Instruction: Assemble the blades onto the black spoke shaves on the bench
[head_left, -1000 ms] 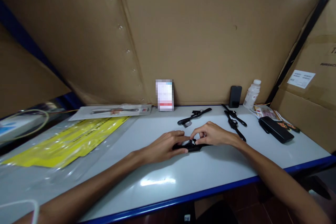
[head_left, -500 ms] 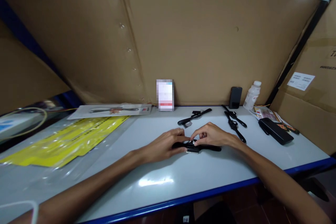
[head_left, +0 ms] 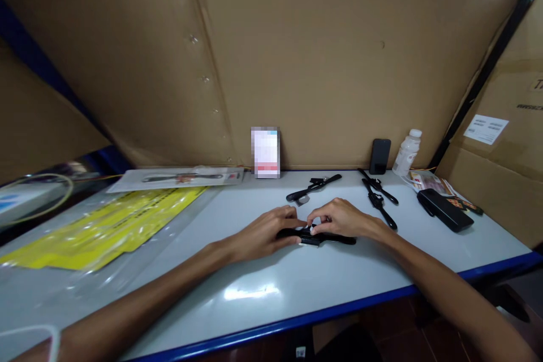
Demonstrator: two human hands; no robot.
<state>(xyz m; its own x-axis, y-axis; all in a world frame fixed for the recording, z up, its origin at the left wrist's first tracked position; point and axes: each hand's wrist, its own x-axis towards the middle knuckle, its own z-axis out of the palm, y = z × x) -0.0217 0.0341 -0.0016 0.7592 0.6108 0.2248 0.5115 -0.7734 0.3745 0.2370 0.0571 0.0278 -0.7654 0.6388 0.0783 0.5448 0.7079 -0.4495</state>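
Observation:
A black spokeshave point(head_left: 335, 238) lies level just above or on the table in front of me. My left hand point(head_left: 274, 230) is closed round its left handle, thumb near the pale blade edge at the front. With thumb and forefinger my right hand point(head_left: 339, 218) pinches a small light-coloured knob point(head_left: 312, 230) at the middle of the tool. The fingers partly hide the tool's body. Behind my hands another spokeshave point(head_left: 314, 188) lies with loose-looking parts beside it. Two more spokeshaves point(head_left: 382, 209) lie to the right, close together.
At the back stand a blurred-out screen point(head_left: 266, 153), a dark phone point(head_left: 380, 156) and a bottle point(head_left: 407, 153). A black case point(head_left: 445, 210) lies at right. Yellow sheets in clear plastic point(head_left: 114, 226) and a packaged spokeshave point(head_left: 182, 177) lie at left. Cardboard point(head_left: 305, 56) walls the back.
Both hands keep their places on the spokeshave; the right fingers have shifted very slightly at the knob. The whole view has moved a little.

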